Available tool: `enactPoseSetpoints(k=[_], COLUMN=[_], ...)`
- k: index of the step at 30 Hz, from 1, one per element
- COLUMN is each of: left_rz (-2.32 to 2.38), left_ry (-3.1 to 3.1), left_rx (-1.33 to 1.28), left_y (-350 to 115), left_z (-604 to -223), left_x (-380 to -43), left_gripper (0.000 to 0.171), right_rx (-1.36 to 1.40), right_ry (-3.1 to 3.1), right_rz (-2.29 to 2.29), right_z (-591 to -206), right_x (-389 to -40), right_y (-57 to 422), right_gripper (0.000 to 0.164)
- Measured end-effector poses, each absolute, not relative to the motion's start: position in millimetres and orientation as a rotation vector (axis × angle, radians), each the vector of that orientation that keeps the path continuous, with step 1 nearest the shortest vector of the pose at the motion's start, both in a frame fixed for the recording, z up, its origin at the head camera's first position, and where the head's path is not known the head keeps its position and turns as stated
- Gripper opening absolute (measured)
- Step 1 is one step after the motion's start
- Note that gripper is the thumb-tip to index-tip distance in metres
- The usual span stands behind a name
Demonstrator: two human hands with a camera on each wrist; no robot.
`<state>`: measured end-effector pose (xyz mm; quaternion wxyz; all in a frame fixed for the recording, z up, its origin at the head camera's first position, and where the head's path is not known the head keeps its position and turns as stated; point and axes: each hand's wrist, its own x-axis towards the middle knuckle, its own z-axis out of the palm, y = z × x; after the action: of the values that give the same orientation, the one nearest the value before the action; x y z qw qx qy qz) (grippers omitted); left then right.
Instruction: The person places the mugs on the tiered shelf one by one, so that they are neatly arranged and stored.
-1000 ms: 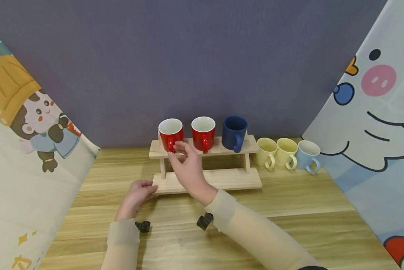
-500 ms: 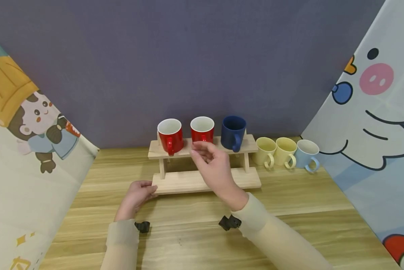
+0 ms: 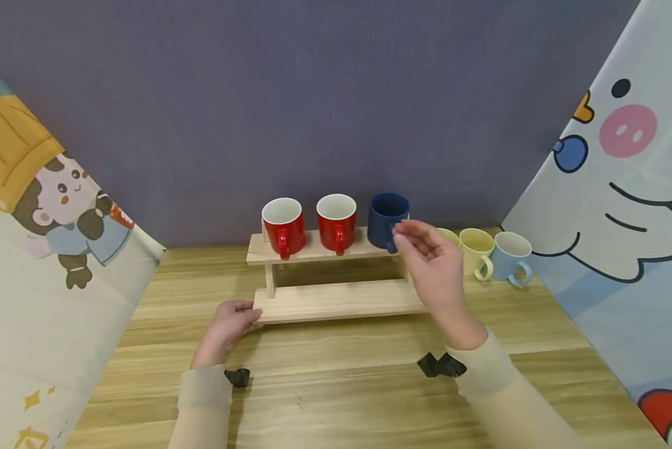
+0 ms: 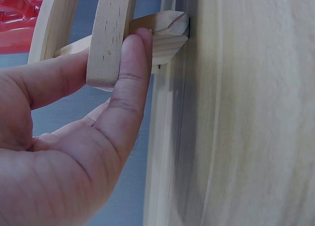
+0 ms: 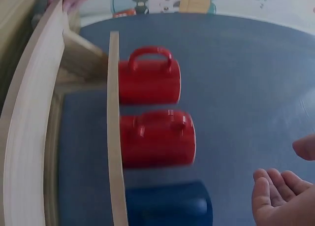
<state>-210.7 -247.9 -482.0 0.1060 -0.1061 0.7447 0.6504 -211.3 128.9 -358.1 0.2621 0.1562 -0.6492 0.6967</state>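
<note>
A two-tier wooden rack (image 3: 336,300) stands on the table. Its upper tier bears a red mug (image 3: 291,236), a second red mug (image 3: 330,231) and a dark blue mug (image 3: 381,227), handles facing forward. My left hand (image 3: 226,327) pinches the left end of the lower board, thumb and fingers on either side, as the left wrist view shows. In front of the blue mug hovers my right hand (image 3: 434,268), covering part of its handle. In the right wrist view, its loosely curved fingers (image 5: 263,199) stand apart from the mugs, with nothing between them and the thumb.
Right of the rack, a yellow mug (image 3: 476,249) and a light blue mug (image 3: 510,255) stand on the wooden table (image 3: 336,399). Another yellow mug (image 3: 450,236) is mostly hidden behind my right hand. A grey-blue wall rises behind, with printed panels at both sides.
My right hand has moved rightward along the upper tier, from the left red mug past the middle one to the blue mug. The left hand stays on the lower board; the mugs have not moved.
</note>
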Motion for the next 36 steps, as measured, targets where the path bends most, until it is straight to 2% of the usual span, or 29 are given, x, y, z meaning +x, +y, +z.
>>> enactPoseSetpoints(k=[10,20,27,36], left_rz=[1.940,1.937,1.938,1.948], left_ry=[2.180,2.179,2.182,2.191], left_rx=[-0.335,-0.328,-0.334,-0.337], left_y=[-247,-247,-248,-248], left_z=[-485,-484,-484,-487], left_x=[-212,-211,-212,-215], left_gripper=[0.044,0.046,0.045,0.040], right_rx=[0.157,-0.123,-0.197,-0.245], right_ry=[-1.867,-2.179,-2.444,-2.627], right_rz=[1.777,1.612,1.533,1.393], right_z=[-377,-406,-427,-458], right_x=[-221,-232,-240,-254], right_y=[198,247,270,281], right_gripper=[0.027,0.041,0.054,0.056])
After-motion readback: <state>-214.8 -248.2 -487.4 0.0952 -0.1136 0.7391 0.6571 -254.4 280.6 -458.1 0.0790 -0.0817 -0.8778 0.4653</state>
